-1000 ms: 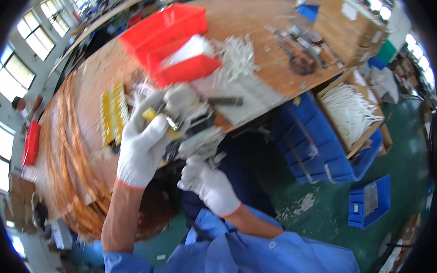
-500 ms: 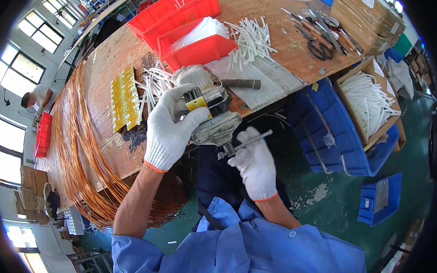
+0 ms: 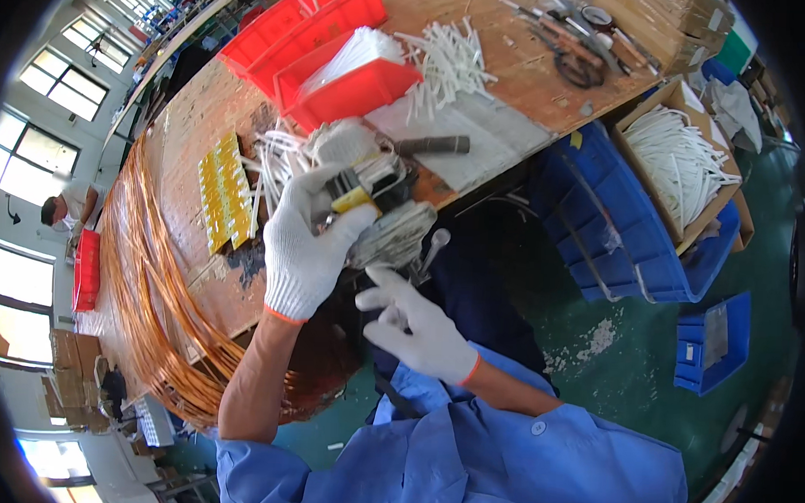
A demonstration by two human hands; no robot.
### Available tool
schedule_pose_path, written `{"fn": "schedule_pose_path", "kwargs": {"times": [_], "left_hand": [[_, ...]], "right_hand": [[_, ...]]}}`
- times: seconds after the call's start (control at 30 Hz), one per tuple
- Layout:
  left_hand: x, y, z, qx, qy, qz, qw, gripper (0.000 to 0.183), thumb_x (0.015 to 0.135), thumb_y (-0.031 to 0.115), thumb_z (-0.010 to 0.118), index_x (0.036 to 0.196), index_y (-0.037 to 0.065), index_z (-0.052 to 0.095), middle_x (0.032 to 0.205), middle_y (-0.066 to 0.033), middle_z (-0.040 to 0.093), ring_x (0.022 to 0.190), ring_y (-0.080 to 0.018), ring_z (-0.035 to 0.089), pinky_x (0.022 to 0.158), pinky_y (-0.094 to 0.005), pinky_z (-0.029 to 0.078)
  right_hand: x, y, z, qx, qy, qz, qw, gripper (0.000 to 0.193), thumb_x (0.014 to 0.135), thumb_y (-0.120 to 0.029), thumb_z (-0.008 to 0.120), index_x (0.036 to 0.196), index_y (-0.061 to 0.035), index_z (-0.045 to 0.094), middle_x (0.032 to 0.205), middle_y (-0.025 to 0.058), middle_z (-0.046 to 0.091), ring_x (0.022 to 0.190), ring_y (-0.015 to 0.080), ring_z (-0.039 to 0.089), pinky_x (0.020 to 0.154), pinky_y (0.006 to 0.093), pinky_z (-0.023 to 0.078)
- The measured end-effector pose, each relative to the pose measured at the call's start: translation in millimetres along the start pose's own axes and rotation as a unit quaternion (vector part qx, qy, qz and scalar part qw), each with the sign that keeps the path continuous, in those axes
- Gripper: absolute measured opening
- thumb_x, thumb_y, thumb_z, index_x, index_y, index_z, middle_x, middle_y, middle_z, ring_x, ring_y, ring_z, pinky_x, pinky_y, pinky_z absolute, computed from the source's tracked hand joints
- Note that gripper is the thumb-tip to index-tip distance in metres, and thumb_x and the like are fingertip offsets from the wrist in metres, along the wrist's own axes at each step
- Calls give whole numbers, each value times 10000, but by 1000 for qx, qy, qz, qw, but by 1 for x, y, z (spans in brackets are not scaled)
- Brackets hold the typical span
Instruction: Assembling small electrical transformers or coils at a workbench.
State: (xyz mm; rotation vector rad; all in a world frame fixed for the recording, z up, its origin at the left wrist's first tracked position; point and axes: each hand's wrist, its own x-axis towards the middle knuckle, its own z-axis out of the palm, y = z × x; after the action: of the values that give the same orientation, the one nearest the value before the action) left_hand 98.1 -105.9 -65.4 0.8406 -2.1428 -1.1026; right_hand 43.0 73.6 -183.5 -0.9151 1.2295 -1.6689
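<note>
At the workbench's (image 3: 534, 83) near edge, the left hand's (image 3: 303, 248) pinch should hold the yellow-banded block (image 3: 352, 199) square to the vise (image 3: 392, 238), the spread-fingered right hand (image 3: 424, 334) clear of its handle (image 3: 438, 239).

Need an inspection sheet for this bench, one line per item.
Surface: wooden bench, worn and stained.
Job's things: dark block with yellow band at the vise.
Clutter: red bins, loose white strips, yellow strips, blurred hand tools.
Hands: left hand grips the block; right hand looks empty, fingers spread, below the vise.
Cables: copper-coloured coil at bench's left; power cords, cannot tell.
Surroundings: blue crate right of bench; another person far left.
</note>
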Motion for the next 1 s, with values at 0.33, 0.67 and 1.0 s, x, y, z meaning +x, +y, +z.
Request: {"fn": "schedule_pose_path", "kwargs": {"times": [0.33, 0.67, 1.0], "left_hand": [[-6, 6, -3, 19, 44, 49, 998, 544, 897, 79, 900, 1380, -4, 663, 1011, -106, 800, 899, -97, 709, 822, -308, 606], [-1, 16, 12, -70, 31, 64, 995, 529, 900, 36, 881, 1375, -32, 659, 1019, -102, 804, 888, -94, 723, 780, -281, 602], [-5, 21, 4, -2, 25, 14, 1000, 525, 889, 30, 857, 1370, -37, 661, 1036, -76, 785, 902, -95, 704, 836, -290, 604]], "right_hand": [[-20, -5, -12, -217, -53, 96, 970, 857, 1045, -218, 749, 1753, -43, 298, 934, 137, 776, 755, 243, 749, 799, 433, 611], [-23, 13, -11, -183, -80, 93, 975, 838, 1102, -224, 643, 1810, -219, 194, 869, 87, 666, 679, 153, 655, 724, 346, 609], [9, -4, -74, -449, 292, -37, 844, 578, 979, -145, 674, 1547, -184, 571, 870, 143, 777, 690, 370, 755, 629, 489, 596]]}}
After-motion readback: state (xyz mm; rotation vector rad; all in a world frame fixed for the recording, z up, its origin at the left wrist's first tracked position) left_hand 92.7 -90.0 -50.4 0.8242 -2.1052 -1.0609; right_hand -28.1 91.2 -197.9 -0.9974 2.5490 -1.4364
